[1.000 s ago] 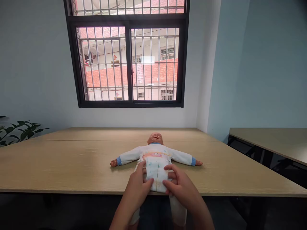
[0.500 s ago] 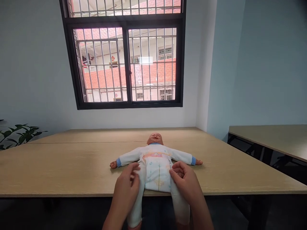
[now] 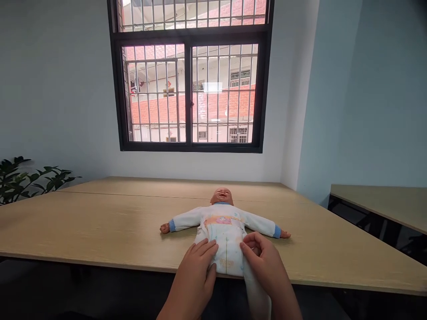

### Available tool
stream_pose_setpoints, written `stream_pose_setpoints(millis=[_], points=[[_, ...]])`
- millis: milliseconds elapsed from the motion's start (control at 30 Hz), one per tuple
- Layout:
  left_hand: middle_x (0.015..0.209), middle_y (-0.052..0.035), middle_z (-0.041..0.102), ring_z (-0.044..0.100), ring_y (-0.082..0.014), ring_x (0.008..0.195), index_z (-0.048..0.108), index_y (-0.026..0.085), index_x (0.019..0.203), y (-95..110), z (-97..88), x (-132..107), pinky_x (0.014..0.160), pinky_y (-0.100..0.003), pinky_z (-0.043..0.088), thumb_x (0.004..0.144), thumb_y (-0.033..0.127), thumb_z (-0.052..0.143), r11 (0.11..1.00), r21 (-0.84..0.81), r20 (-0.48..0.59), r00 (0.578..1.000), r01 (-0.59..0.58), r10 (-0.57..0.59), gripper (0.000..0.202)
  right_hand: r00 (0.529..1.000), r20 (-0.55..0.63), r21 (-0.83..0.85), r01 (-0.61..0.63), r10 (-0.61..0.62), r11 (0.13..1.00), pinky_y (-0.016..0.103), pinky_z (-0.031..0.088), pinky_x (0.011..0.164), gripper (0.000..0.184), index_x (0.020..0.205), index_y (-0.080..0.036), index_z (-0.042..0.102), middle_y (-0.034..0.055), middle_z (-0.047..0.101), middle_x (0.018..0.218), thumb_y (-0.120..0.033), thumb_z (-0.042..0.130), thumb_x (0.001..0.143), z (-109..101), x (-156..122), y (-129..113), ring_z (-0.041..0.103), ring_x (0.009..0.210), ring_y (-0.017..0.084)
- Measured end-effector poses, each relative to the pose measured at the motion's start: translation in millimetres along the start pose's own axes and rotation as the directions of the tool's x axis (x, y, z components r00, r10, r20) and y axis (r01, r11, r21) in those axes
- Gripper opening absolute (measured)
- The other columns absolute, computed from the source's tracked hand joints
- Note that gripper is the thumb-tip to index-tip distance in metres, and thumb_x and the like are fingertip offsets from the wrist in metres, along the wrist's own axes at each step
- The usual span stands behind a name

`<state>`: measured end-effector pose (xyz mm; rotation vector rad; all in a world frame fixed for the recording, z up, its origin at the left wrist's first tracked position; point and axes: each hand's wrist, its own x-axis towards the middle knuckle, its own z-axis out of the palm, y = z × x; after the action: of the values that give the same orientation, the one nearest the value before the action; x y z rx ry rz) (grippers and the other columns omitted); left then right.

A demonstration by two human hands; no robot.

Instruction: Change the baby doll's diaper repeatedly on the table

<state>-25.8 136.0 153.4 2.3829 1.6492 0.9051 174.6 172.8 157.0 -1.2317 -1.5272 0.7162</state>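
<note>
A baby doll (image 3: 223,196) lies on its back at the table's near edge, arms spread, legs hanging over the edge toward me. It wears a white top with blue cuffs, white trousers and a white diaper (image 3: 228,255) with a coloured print over them. My left hand (image 3: 198,266) rests on the diaper's left side, fingers stretched out, covering the doll's leg on that side. At the diaper's right edge, my right hand (image 3: 262,260) has thumb and fingertips pinched together on the material.
The wooden table (image 3: 110,222) reaches back to the wall under a barred window (image 3: 191,93). A leafy plant (image 3: 40,180) stands at the far left. Another table (image 3: 380,198) is on the right, beyond a gap.
My left hand has moved right, from beside the doll's hip onto the diaper, and its fingers have straightened. The right hand stays at the diaper's right edge. The view has shifted slightly.
</note>
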Motion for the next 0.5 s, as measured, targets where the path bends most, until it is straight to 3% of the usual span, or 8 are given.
stream_pose_setpoints(millis=[200, 333, 433, 500], points=[[0.140, -0.0025, 0.057, 0.046, -0.0268, 0.135, 0.062, 0.024, 0.129, 4.9, 6.5, -2.2, 0.118, -0.049, 0.032, 0.084, 0.017, 0.047, 0.999, 0.026, -0.016, 1.000, 0.020, -0.020, 0.048, 1.000, -0.006, -0.006, -0.001, 0.001, 1.000, 0.033, 0.047, 0.068, 0.022, 0.085, -0.018, 0.060, 0.0062, 0.066, 0.083, -0.040, 0.058, 0.082, 0.8, 1.6, 1.3, 0.060, 0.073, 0.021], [0.129, -0.0086, 0.065, 0.054, -0.0258, 0.126, 0.069, 0.019, 0.116, 13.2, 2.3, 14.2, 0.112, -0.044, 0.040, 0.088, 0.019, 0.041, 0.998, -0.013, -0.095, 0.994, 0.061, -0.062, 0.039, 1.000, -0.006, -0.006, -0.004, 0.004, 1.000, 0.033, 0.047, 0.067, 0.022, 0.085, -0.018, 0.060, 0.0061, 0.066, 0.082, -0.039, 0.058, 0.082, 1.6, 3.3, 5.1, 0.060, 0.072, 0.021], [0.139, -0.0107, 0.056, 0.046, -0.0230, 0.134, 0.061, 0.014, 0.129, 21.7, 3.2, 37.8, 0.115, -0.039, 0.036, 0.091, 0.019, 0.037, 0.999, -0.033, -0.151, 0.989, 0.004, -0.009, 0.045, 1.000, -0.010, 0.007, 0.006, -0.005, 1.000, 0.032, 0.047, 0.067, 0.022, 0.084, -0.017, 0.061, 0.0064, 0.066, 0.084, -0.039, 0.059, 0.082, 1.9, 3.8, 8.4, 0.060, 0.073, 0.021], [0.147, -0.0110, 0.048, 0.038, -0.0241, 0.140, 0.051, 0.014, 0.139, 25.5, 11.1, 50.5, 0.118, -0.041, 0.031, 0.092, 0.022, 0.039, 0.999, 0.008, -0.120, 0.992, -0.041, 0.041, 0.049, 1.000, -0.008, 0.028, 0.005, -0.005, 1.000, 0.032, 0.047, 0.068, 0.022, 0.085, -0.017, 0.061, 0.0062, 0.066, 0.083, -0.039, 0.059, 0.082, 0.7, 4.5, 10.8, 0.061, 0.074, 0.021]])
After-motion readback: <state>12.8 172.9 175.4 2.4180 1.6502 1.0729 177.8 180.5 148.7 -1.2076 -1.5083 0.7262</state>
